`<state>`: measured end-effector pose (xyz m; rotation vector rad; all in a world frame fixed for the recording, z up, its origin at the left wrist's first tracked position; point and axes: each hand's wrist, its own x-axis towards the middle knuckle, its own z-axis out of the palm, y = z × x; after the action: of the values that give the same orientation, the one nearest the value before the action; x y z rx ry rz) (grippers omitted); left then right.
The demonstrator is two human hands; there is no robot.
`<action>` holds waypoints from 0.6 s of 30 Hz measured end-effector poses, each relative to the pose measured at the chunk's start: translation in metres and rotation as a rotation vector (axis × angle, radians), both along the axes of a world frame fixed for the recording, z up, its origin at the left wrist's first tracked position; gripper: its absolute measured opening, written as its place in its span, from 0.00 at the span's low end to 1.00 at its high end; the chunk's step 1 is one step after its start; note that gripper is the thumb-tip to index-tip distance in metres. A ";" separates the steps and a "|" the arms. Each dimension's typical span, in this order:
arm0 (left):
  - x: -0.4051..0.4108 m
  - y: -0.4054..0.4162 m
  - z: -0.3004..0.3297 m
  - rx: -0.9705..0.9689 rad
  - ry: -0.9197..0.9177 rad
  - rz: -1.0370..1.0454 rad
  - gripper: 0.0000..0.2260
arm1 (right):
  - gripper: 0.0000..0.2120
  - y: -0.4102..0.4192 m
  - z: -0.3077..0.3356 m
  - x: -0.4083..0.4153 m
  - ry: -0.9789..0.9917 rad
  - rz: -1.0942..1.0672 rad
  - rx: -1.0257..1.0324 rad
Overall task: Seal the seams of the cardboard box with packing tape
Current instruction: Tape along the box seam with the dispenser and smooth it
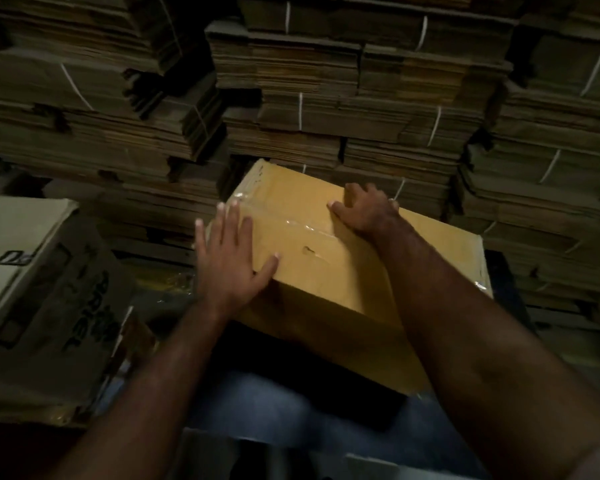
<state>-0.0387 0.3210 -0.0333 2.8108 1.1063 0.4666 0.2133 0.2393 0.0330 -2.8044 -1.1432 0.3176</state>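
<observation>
Head view, dim light: bundled stacks of flattened cardboard [361, 98], tied with white string, fill the whole back of the scene, their upper edges cut off by the frame. At the left stands a grey printed carton [42, 289], its lettering blurred and only partly readable. In the middle, in front of the stacks, sits the yellow-brown cardboard box [326, 271], tilted, its near lower corner lost in shadow over the person's blue-clad lap. A strip of clear packing tape [291, 223] glints along its top seam, hard to follow past the arm. The left hand [229, 258] lies flat, fingers spread, pressing the box's left edge. The right hand [364, 209] hooks curled fingers over the far edge, gripping it; its fingertips are hidden.
</observation>
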 end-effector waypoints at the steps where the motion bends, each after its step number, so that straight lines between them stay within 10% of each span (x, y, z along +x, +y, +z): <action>1: 0.009 0.012 0.004 -0.001 0.033 0.011 0.39 | 0.35 -0.008 0.002 0.005 0.007 -0.018 0.004; 5: 0.054 0.006 0.023 -0.131 -0.004 0.191 0.39 | 0.34 -0.050 0.005 0.021 0.028 -0.073 -0.001; 12: 0.058 -0.156 0.027 -1.079 -0.871 0.385 0.37 | 0.29 -0.121 0.006 0.045 0.078 -0.073 0.088; 18: 0.106 -0.142 0.056 -1.261 -0.874 0.389 0.29 | 0.23 -0.182 0.009 0.040 0.155 -0.159 0.226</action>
<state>0.0674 0.1795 0.0230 1.1253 1.0936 0.6111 0.2534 0.0573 0.0417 -2.6011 -0.8594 0.3601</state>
